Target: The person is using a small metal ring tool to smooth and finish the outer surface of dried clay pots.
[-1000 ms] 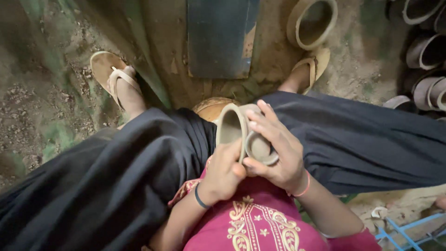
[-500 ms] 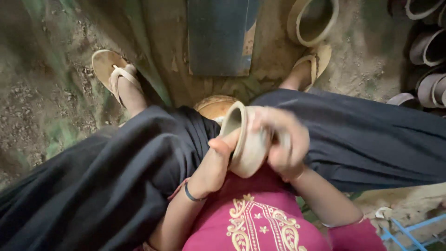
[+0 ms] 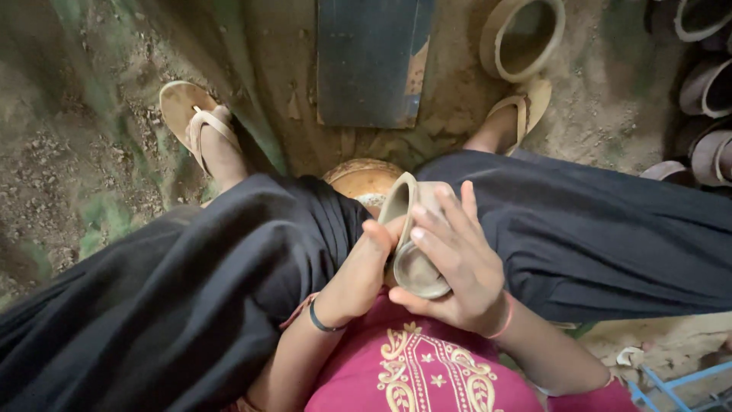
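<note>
The clay cup [image 3: 415,236], pale and unfired by its look, lies tilted on its side in the person's lap, between both hands and just above the pink embroidered top [image 3: 415,374]. Its rim points up and away to the left and its round base faces the chest.

The black skirt [image 3: 191,305] spreads wide under and to either side of the hands. Beyond the cup, just past the fingertips, a rounded orange-brown form [image 3: 362,179] sits between the knees. Farther out lies a dark flat board [image 3: 370,61] on the dirt floor [image 3: 91,152], and to the right of it stands an open clay pot [image 3: 522,38]. More pots [image 3: 709,84] are stacked at the far right.

The right hand [image 3: 457,267] is curled about the cup's base and side, fingers spread along the wall and palm under it, so it carries most of the weight. The left hand [image 3: 370,263] is partly closed, its thumb pressed at the cup's near wall just below the rim, the other fingers hidden behind the cup.

To work such a piece well, I judge the carrying hand should keep a broad, light cradle rather than a pinch, since soft walls dent easily. The thumb should press evenly, with the cup turned a little at a time.
</note>
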